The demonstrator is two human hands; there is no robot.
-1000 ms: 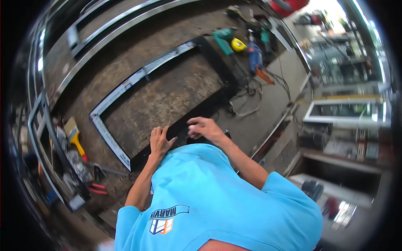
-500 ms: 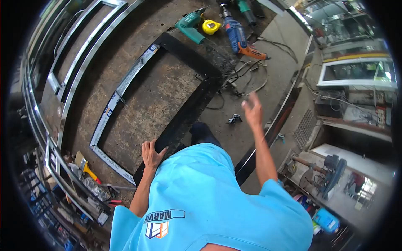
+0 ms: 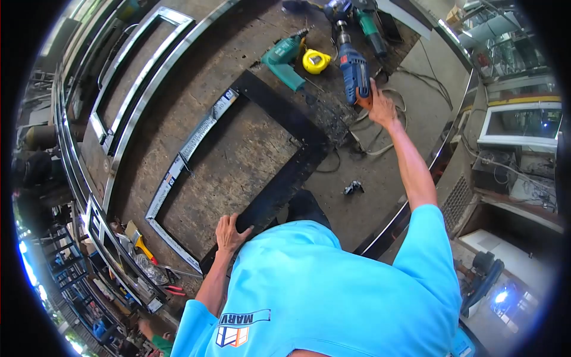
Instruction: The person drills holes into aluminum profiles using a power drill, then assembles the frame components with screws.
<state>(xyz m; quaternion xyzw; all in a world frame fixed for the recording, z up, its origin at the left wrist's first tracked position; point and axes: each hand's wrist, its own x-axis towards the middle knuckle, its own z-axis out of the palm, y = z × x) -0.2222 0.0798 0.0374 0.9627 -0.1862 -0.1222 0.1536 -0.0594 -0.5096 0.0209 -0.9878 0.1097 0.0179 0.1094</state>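
My right hand (image 3: 382, 110) is closed round the orange rear handle of a blue power drill (image 3: 355, 70), which lies on the worktable with its chuck pointing away. My left hand (image 3: 231, 233) grips the near edge of a black metal frame (image 3: 279, 172), fingers on top and thumb along its side. Tape with printed lettering (image 3: 199, 135) covers the frame's curved far side. Left of the blue drill are a yellow tape measure (image 3: 316, 61) and a green drill (image 3: 284, 62).
Long metal frame pieces (image 3: 143, 80) lie along the left. A yellow-handled brush (image 3: 143, 245) and red-handled pliers (image 3: 175, 290) are at the lower left. Cables (image 3: 389, 140) trail beside the blue drill. Another green power tool (image 3: 370, 30) lies behind it. A person's green sleeve (image 3: 162, 344) shows at the bottom left.
My right hand has reached forward from above the bench and taken hold of the blue drill's handle. My left hand has stayed on the black frame. The whole view has shifted.
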